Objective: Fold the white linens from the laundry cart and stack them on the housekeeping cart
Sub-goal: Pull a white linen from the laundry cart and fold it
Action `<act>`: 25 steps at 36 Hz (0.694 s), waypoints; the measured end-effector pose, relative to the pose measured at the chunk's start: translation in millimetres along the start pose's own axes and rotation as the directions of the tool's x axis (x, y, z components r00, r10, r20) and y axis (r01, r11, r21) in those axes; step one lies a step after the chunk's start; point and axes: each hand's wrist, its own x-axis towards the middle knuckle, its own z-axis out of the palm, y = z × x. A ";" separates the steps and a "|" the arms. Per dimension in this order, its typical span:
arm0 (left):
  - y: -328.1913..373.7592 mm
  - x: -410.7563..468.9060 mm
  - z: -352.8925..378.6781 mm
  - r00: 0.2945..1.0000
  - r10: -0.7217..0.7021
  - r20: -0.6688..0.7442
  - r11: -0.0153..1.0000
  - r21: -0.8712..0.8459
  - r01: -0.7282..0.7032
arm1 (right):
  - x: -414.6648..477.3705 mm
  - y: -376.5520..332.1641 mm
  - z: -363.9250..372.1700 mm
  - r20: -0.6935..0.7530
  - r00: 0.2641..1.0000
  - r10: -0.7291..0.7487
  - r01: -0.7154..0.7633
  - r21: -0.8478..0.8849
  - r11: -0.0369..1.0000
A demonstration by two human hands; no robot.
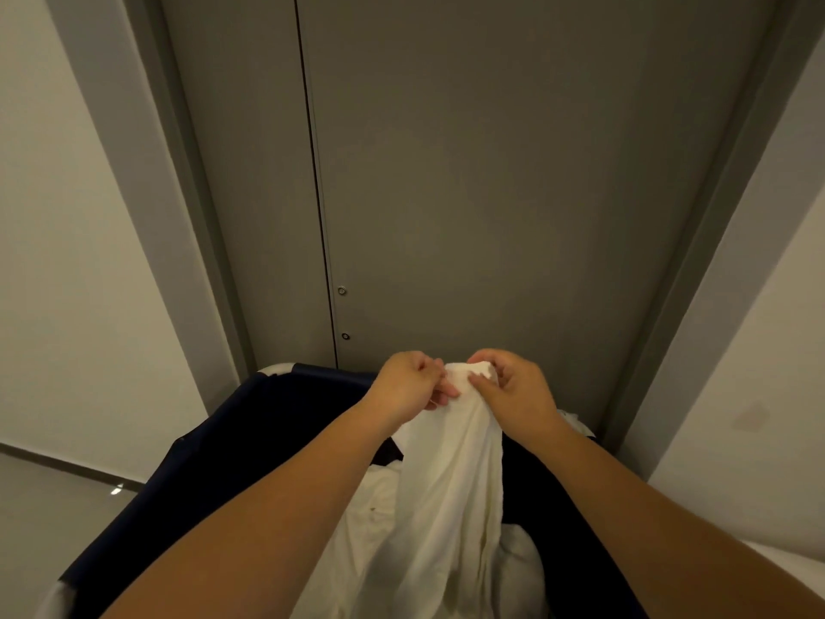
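Observation:
A white linen hangs in a long bunch above the laundry cart, a dark navy fabric bin with a pale frame. My left hand and my right hand sit close together at its top edge, each pinching the cloth between fingers and thumb. More white linens lie crumpled inside the cart, under the raised piece. The housekeeping cart is out of sight.
A grey double door stands right behind the cart, with two small round fittings near its seam. Pale walls flank it on both sides. A strip of glossy floor shows at the lower left.

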 end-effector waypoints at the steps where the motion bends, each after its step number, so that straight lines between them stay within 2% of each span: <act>1: -2.1 0.0 -5.8 0.996 0.072 -0.046 0.989 0.132 -0.065 | 3.4 -0.9 -2.5 0.007 1.000 -0.009 0.009 -0.011 1.000; 3: -12.8 3.2 -20.1 0.981 0.175 -0.084 0.932 0.334 -0.138 | 11.5 -3.7 -9.5 0.009 1.000 -0.023 0.023 -0.014 1.000; 4: -20.1 4.3 -28.0 0.980 0.188 -0.068 0.921 0.359 -0.152 | 16.3 -6.1 -14.4 0.005 1.000 -0.029 0.029 -0.011 1.000; 9: -59.4 14.7 -59.1 0.985 0.148 0.085 0.893 0.416 -0.170 | 45.4 -26.8 -43.8 0.037 0.996 -0.079 0.080 -0.043 0.996; 13: -76.1 20.9 -64.2 0.984 0.123 0.130 0.873 0.457 -0.169 | 66.3 -48.0 -60.2 0.008 0.992 -0.123 0.123 -0.082 0.989; 18: -93.0 23.1 -54.1 0.956 0.239 0.171 0.848 0.443 -0.291 | 82.0 -72.0 -69.9 -0.039 0.980 -0.194 0.189 -0.110 0.976; 22: -97.5 31.4 -52.5 0.981 0.142 0.134 0.814 0.548 -0.193 | 86.6 -81.7 -78.7 -0.059 0.973 -0.221 0.214 -0.104 0.971; 25: -89.7 35.7 -59.5 0.995 0.050 0.089 0.866 0.493 -0.088 | 88.6 -84.3 -87.0 -0.096 0.968 -0.230 0.220 -0.103 0.970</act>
